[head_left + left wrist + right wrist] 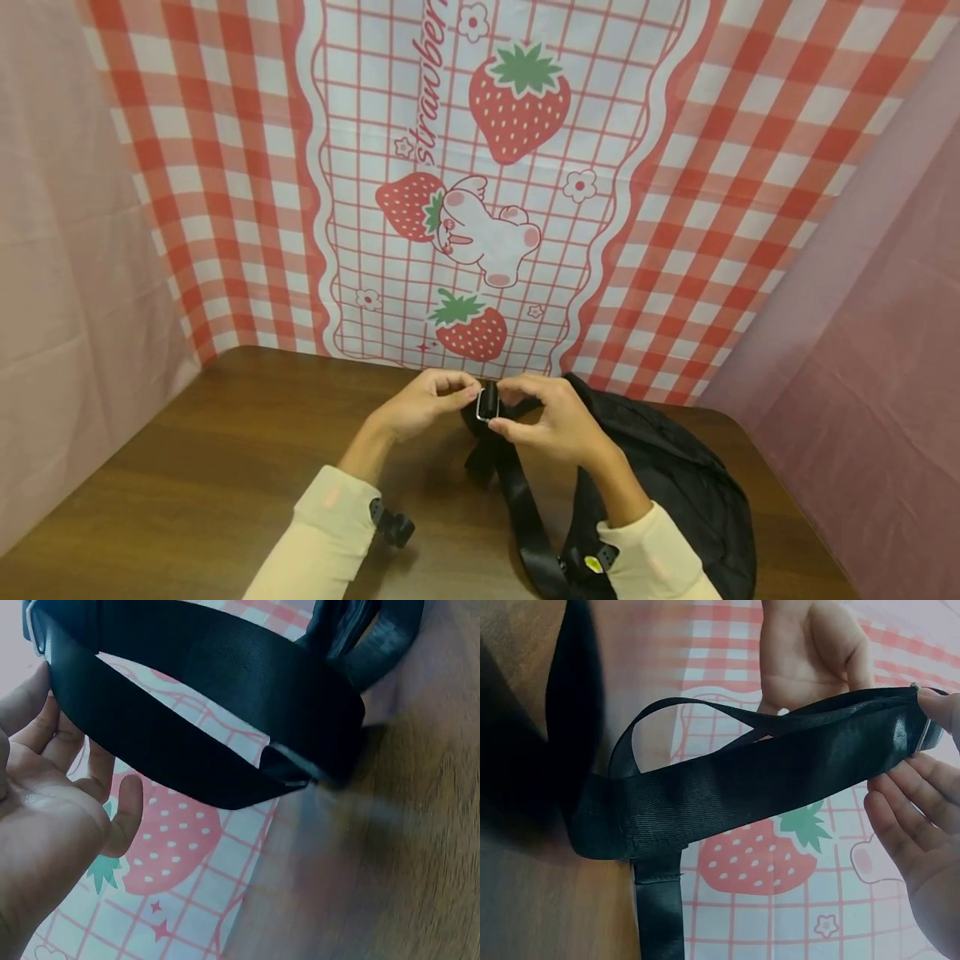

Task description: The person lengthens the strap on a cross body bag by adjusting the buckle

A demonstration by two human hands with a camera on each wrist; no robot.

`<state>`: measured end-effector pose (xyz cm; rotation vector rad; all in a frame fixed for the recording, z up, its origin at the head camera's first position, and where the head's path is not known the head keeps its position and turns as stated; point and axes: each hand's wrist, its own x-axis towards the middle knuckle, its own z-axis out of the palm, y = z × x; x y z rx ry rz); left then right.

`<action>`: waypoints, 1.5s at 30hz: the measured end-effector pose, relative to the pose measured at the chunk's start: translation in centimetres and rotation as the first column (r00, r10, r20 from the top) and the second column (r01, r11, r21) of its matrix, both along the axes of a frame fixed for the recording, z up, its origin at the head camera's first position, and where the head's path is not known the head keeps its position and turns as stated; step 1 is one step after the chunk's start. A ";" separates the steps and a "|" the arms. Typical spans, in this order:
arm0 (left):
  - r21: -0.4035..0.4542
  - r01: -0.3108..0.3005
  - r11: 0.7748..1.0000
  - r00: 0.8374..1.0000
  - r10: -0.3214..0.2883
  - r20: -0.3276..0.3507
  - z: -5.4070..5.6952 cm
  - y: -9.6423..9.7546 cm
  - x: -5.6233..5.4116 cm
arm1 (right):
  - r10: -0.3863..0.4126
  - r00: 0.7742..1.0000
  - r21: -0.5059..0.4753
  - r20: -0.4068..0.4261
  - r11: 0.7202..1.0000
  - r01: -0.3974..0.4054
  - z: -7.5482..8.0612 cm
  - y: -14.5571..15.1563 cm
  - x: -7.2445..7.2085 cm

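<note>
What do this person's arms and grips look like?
The sleeves are pale cream. A small black device sits at the left cuff; another, showing a yellow-green spot, at the right cuff. The left grip and right grip are bare, without gloves.

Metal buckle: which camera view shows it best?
The head view: the metal buckle shows most of its frame there. Left wrist: only part, at the upper left edge. Right wrist: narrow and slanted, partly covered.
</note>
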<state>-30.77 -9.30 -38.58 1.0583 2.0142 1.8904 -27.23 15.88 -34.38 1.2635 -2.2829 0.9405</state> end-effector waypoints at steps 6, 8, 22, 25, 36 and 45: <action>-0.070 -0.097 0.993 0.995 0.096 -0.028 -0.7 -0.6 -0.3 | -0.021 0.999 -0.037 -0.028 0.999 0.020 0.2 0.3 0.0; -0.076 -0.103 0.992 0.994 0.101 -0.038 -0.9 -0.7 -0.4 | -0.026 0.999 -0.040 -0.023 0.999 0.025 0.2 0.3 0.1; -0.070 -0.110 0.992 0.993 0.107 -0.042 0.4 0.5 0.3 | 0.017 0.997 -0.022 0.076 1.000 -0.016 -0.2 0.1 -0.1; -0.113 -0.138 0.984 0.990 0.134 -0.045 0.0 0.4 0.0 | 0.005 0.999 -0.031 0.044 1.000 -0.003 -0.1 0.2 0.0; -0.158 -0.225 0.961 0.970 0.207 -0.126 -0.9 0.4 -0.6 | -0.010 0.999 -0.063 0.036 0.998 0.012 0.3 0.3 0.0; -0.022 -0.254 0.967 0.963 0.251 -0.093 -0.3 0.2 -0.1 | 0.007 0.995 -0.065 0.101 0.998 0.000 0.1 0.3 -0.3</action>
